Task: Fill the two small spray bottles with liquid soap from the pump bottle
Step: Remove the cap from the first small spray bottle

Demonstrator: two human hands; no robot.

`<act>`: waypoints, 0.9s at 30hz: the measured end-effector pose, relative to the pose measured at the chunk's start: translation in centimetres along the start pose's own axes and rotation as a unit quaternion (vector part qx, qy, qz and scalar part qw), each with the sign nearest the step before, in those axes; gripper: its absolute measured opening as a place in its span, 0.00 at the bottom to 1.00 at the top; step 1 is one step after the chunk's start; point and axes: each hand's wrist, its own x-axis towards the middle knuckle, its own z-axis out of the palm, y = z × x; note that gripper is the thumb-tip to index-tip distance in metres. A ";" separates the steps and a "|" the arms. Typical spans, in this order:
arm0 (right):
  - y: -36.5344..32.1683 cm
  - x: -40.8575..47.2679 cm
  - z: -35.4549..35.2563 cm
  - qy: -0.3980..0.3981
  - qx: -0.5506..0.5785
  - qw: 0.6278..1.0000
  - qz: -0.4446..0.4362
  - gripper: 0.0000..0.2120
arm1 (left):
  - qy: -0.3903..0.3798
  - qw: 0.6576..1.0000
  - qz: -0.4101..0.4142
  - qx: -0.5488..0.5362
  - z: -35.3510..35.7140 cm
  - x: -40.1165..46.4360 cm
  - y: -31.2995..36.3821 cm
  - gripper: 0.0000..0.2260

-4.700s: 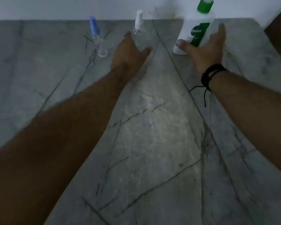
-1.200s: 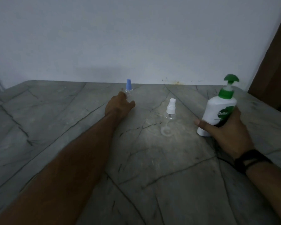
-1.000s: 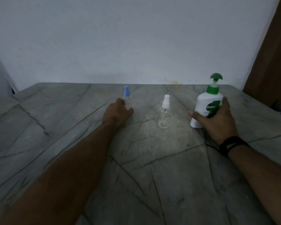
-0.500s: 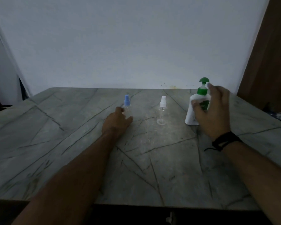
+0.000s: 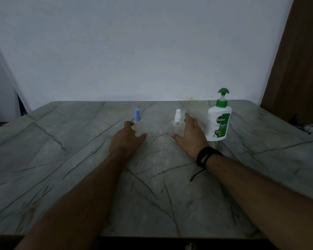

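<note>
Two small clear spray bottles stand upright on the grey marble table [image 5: 79, 159]. My left hand [image 5: 126, 139] curls round the lower body of the blue-capped spray bottle [image 5: 137, 115], fingers on its left and thumb on its right. The white-capped spray bottle [image 5: 178, 117] stands a little to the right; my right hand [image 5: 190, 136] lies beside it with fingers straight, thumb near its base, its clear body partly hidden. The white pump bottle [image 5: 218, 123] with a green pump head stands free just right of my right hand.
A plain white wall runs along the table's far edge. A brown wooden panel [image 5: 300, 60] rises at the right. The table's near edge crosses the bottom of the view. A black band is on my right wrist.
My right hand has let go of the pump bottle and moved left to the white-capped spray bottle. My left hand stays at the blue-capped bottle.
</note>
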 end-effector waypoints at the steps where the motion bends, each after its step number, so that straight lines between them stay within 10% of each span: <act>1: 0.3 0.4 0.3 0.000 0.003 1.000 0.003 0.40 | 0.012 1.000 0.001 -0.010 0.0 -0.1 0.0 0.36; 8: 1.3 1.9 1.1 0.009 0.045 0.999 -0.007 0.27 | 0.170 0.981 0.048 -0.082 -0.8 -1.2 1.2 0.22; 14: 1.7 2.6 1.2 0.000 0.043 0.999 0.003 0.31 | 0.047 0.971 0.221 -0.079 1.7 -2.5 7.5 0.10; 27: 2.3 2.8 1.3 0.001 0.025 0.999 -0.026 0.26 | -0.012 0.961 0.120 -0.249 5.8 1.4 10.4 0.15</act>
